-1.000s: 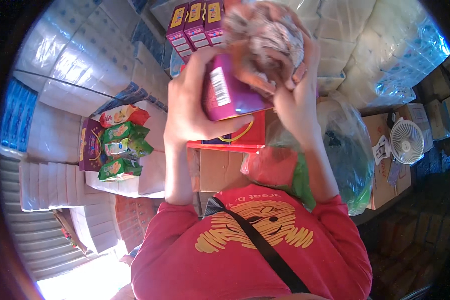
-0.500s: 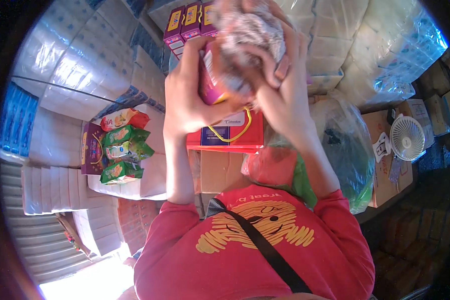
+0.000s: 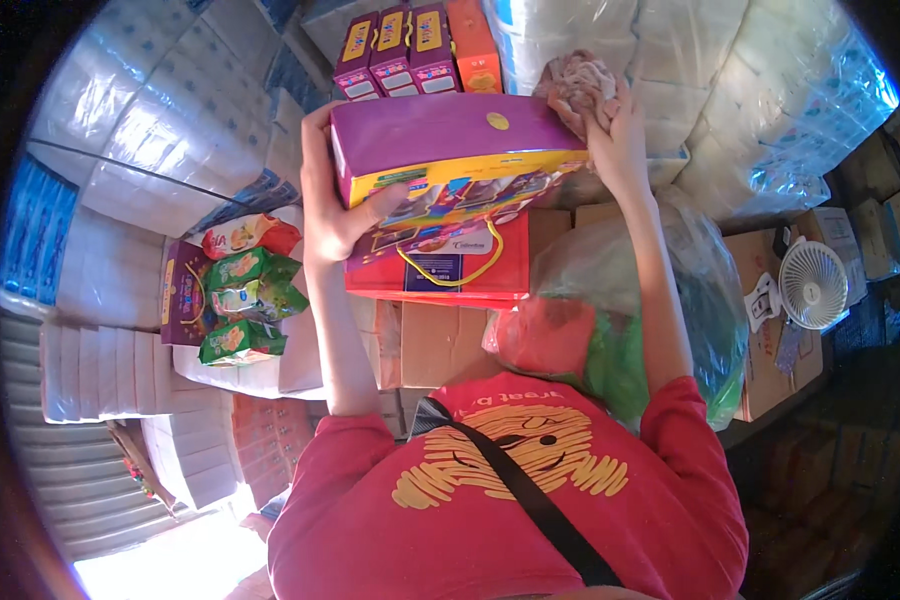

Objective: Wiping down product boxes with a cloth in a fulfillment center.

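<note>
White fan [image 3: 814,286], cardboard box [image 3: 767,392] – green packets [image 3: 244,341], plastic-wrapped bundles [image 3: 755,120]

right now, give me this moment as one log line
left hand: holds purple box | right hand: holds crumpled cloth at box's right end | nearby: red box, white fan

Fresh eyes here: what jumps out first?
A large purple-and-yellow box at upper centre, gripped by the left hand, while the right hand holds a crumpled cloth at its right end. Below it shows a bright red box, and a white fan appears at right.
</note>
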Demonstrator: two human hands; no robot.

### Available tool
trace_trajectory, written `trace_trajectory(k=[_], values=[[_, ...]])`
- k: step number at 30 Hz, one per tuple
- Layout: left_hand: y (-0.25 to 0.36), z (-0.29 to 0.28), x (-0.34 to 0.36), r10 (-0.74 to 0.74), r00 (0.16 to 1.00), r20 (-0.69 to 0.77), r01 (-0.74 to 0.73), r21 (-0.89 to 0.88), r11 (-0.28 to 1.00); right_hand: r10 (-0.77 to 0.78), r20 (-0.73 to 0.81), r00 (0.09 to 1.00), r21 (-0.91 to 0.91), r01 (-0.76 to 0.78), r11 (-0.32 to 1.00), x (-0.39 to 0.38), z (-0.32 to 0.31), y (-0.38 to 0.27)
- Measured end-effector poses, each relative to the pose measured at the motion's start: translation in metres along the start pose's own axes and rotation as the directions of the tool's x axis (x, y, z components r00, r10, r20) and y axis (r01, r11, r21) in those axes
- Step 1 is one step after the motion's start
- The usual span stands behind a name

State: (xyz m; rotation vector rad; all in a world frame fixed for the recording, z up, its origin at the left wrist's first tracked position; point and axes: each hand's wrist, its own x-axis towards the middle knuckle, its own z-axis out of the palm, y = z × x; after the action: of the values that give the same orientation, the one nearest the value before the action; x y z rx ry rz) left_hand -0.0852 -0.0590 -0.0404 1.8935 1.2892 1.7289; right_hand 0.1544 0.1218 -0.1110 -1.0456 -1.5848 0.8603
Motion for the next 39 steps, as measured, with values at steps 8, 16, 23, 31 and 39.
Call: trace_trajectory(k=[8, 16, 23, 31, 39], values=[[0.033, 0.025, 0.001, 0.323, 0.916, 0.239, -0.395, 0.387, 0.834, -0.658, 0.151, 0.738, 0.071, 0.656, 0.751, -0.064, 0.027, -0.165], [0.033, 0.021, -0.006, 0.161, 0.983, 0.082, -0.176, 0.232, 0.957, -0.448, 0.017, 0.894, -0.024, 0.448, 0.894, -0.03, 0.018, -0.064], [0.031, 0.042, 0.016, 0.167, 0.981, 0.1, -0.191, 0.329, 0.925, -0.352, 0.04, 0.935, -0.321, 0.345, 0.882, 0.003, -0.027, 0.013], [0.061, 0.084, 0.024, 0.238, 0.953, 0.187, -0.298, 0.44, 0.847, -0.569, 0.038, 0.822, -0.246, 0.559, 0.792, -0.066, -0.028, -0.114], [0.061, 0.068, 0.029, 0.241, 0.913, 0.328, -0.359, 0.369, 0.858, -0.164, -0.089, 0.982, 0.268, 0.183, 0.946, -0.038, -0.045, 0.024]])
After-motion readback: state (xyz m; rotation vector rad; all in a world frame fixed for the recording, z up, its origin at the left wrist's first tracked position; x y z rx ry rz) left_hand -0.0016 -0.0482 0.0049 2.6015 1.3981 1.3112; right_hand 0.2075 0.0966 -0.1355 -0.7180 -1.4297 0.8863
